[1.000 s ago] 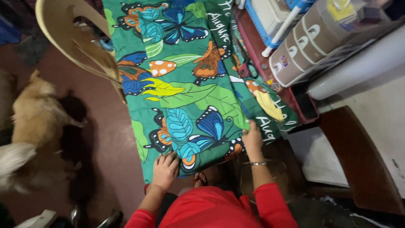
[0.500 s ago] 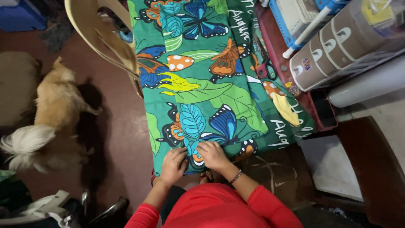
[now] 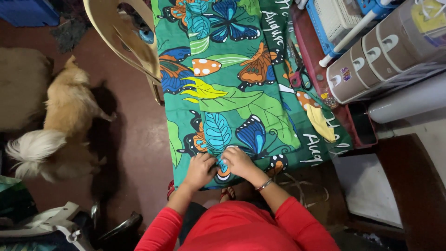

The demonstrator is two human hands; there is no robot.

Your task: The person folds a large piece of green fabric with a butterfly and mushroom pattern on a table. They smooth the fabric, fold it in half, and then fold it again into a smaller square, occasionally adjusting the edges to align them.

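A green cloth (image 3: 232,88) printed with butterflies and leaves hangs down in front of me, draped from a beige plastic chair (image 3: 123,39). My left hand (image 3: 200,169) and my right hand (image 3: 238,161) meet at the cloth's near edge, side by side, fingers curled and pinching the fabric. A thin bracelet (image 3: 264,185) sits on my right wrist. My sleeves are red.
A tan long-haired dog (image 3: 65,121) stands on the dark red floor at left. Right of the cloth are a stack of beige plastic drawers (image 3: 371,56), a blue basket (image 3: 332,18), scissors (image 3: 297,76) and a dark wooden piece (image 3: 413,186).
My right hand has slid left along the cloth's near edge until it met my left hand. The view has shifted, and the dog sits further into the picture.
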